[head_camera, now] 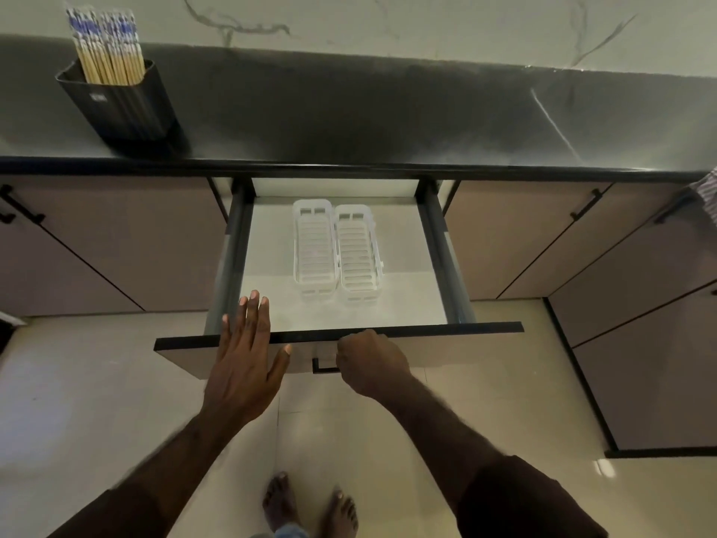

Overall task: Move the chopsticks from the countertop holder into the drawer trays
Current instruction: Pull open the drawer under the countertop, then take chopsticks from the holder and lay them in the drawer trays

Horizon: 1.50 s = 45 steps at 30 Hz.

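A bundle of chopsticks [106, 48] with blue-and-white patterned tops stands upright in a black holder [120, 106] at the far left of the dark countertop [388, 118]. Below the counter the drawer [419, 345] is pulled out. Two white slotted trays [315, 248] [356, 254] lie side by side on its pale floor, both with nothing in them. My left hand [242, 363] is flat with fingers spread over the drawer's front edge, left of the trays. My right hand [370, 363] is closed around the black drawer handle [324, 367].
Closed cabinet doors with black handles [586, 205] flank the drawer on both sides. A striped cloth [710, 196] hangs at the far right edge. My bare feet [310, 506] stand on the pale tiled floor below the drawer front.
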Tool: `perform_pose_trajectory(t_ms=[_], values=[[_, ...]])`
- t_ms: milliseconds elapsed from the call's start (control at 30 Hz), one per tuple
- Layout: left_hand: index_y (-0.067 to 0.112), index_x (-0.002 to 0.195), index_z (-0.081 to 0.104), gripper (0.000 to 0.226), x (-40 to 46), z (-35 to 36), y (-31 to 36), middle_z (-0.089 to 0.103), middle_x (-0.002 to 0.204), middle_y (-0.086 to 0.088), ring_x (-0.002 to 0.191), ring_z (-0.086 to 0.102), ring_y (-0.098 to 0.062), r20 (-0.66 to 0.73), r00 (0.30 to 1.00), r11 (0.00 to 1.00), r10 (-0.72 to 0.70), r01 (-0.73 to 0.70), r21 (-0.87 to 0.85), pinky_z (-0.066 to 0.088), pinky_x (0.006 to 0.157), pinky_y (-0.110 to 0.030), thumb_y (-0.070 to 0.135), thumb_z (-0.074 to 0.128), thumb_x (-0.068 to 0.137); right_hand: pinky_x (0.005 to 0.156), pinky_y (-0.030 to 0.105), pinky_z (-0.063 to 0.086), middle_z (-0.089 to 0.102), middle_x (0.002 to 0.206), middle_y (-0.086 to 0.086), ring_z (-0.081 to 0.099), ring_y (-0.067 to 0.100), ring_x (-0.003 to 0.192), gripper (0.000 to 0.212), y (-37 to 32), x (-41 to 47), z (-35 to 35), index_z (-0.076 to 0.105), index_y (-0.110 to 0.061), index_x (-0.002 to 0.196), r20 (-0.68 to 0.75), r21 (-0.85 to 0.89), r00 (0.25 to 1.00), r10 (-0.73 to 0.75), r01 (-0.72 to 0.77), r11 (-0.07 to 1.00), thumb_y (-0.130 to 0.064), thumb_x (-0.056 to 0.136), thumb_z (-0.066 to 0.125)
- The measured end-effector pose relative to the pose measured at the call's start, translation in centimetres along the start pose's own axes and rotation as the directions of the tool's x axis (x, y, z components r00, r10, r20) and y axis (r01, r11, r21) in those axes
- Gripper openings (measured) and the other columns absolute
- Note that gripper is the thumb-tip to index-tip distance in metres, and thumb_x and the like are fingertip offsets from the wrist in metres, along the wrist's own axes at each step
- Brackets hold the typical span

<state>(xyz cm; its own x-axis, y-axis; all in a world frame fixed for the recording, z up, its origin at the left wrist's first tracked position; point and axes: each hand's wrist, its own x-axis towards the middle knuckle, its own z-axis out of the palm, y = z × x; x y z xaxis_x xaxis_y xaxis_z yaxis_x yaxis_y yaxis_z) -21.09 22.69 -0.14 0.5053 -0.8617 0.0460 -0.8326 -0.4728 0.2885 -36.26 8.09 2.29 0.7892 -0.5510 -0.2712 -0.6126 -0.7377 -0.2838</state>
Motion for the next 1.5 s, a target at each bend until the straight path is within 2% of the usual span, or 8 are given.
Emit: perform_pose_trajectory(t_ms=[100,233,467,667,900,1067,1333,1500], values=[[0.014,0.149,-0.016,0.078,0.5,-1.4,0.2,-0.023,0.158,-0.003,0.146,-0.020,-0.017,-0.021,1.000,1.000,0.003,-0.003,-0.007,-0.007,0.119,-0.043,0.061,0.009,0.093,0.061,0.030,0.045,0.066,0.083,0.007,0.063,0.026,0.073,0.029,-0.7,0.1,-2.5,0.066,-0.012,0.092,-0.109,0.049,0.994,0.006,0.000,0.999,-0.033,0.097,0.047],[0.014,0.150,-0.012,0.078,1.3,-4.1,0.0,-0.017,0.159,-0.005,0.147,-0.017,-0.017,-0.071,0.997,0.998,0.033,-0.037,-0.052,-0.006,0.119,-0.042,0.063,0.007,0.092,0.074,0.035,0.049,0.067,0.098,0.008,0.063,0.029,0.089,0.032,-1.9,1.3,-5.4,0.067,-0.016,0.104,-0.166,0.123,0.985,0.056,-0.036,0.992,-0.041,0.096,0.048],[0.013,0.151,0.001,0.072,5.0,-11.6,-2.5,-0.011,0.159,-0.008,0.148,-0.011,-0.022,-0.260,0.961,0.989,0.090,-0.116,-0.089,-0.006,0.118,-0.041,0.052,0.024,0.095,0.076,0.036,0.053,0.072,0.096,0.001,0.065,0.025,0.088,0.030,-7.4,5.1,-11.1,0.070,-0.020,0.100,-0.347,0.148,0.937,0.035,0.018,0.989,-0.043,0.093,0.052],[0.014,0.153,0.007,0.071,8.2,-19.1,-9.5,-0.008,0.161,-0.010,0.149,-0.010,-0.021,-0.383,0.912,0.965,0.144,-0.216,-0.151,-0.002,0.119,-0.042,0.044,0.038,0.097,0.082,0.037,0.053,0.073,0.100,0.000,0.066,0.022,0.094,0.029,-16.7,9.9,-15.3,0.070,-0.021,0.100,-0.515,0.129,0.857,-0.014,0.093,0.987,-0.043,0.091,0.053],[0.013,0.153,0.008,0.070,10.9,-27.7,-20.8,-0.005,0.161,-0.012,0.149,-0.008,-0.023,-0.432,0.881,0.957,0.194,-0.267,-0.115,0.002,0.120,-0.047,0.039,0.040,0.097,0.076,0.033,0.054,0.074,0.090,-0.001,0.068,0.018,0.084,0.028,-28.3,15.7,-18.6,0.072,-0.019,0.096,-0.634,0.199,0.773,0.022,0.136,0.970,-0.042,0.090,0.057],[0.019,0.154,0.008,0.068,13.8,-31.2,-26.6,-0.005,0.161,-0.006,0.149,-0.007,-0.020,-0.470,0.859,0.957,0.204,-0.276,-0.089,0.001,0.120,-0.043,0.040,0.040,0.099,0.071,0.022,0.049,0.072,0.094,-0.003,0.063,0.008,0.079,0.023,-34.4,19.9,-20.2,0.071,-0.019,0.103,-0.676,0.205,0.737,-0.001,0.190,0.960,-0.036,0.093,0.058],[0.023,0.152,0.012,0.063,21.1,-32.1,-32.7,-0.007,0.153,0.008,0.144,-0.007,-0.010,-0.423,0.879,0.940,0.217,-0.305,-0.151,0.007,0.118,-0.039,0.045,0.037,0.099,0.059,0.004,0.029,0.071,0.104,-0.004,0.057,-0.001,0.076,0.025,-38.8,29.2,-21.4,0.068,-0.019,0.113,-0.646,0.209,0.763,-0.033,0.219,0.953,-0.032,0.093,0.060],[0.025,0.151,0.009,0.062,27.9,-31.8,-36.3,-0.009,0.153,0.009,0.145,-0.006,-0.010,-0.387,0.905,0.945,0.177,-0.266,-0.189,0.005,0.117,-0.037,0.044,0.038,0.100,0.066,0.010,0.040,0.072,0.107,-0.001,0.061,0.002,0.082,0.024,-39.8,37.2,-21.5,0.068,-0.018,0.112,-0.611,0.257,0.791,-0.034,0.238,0.937,-0.030,0.093,0.062]])
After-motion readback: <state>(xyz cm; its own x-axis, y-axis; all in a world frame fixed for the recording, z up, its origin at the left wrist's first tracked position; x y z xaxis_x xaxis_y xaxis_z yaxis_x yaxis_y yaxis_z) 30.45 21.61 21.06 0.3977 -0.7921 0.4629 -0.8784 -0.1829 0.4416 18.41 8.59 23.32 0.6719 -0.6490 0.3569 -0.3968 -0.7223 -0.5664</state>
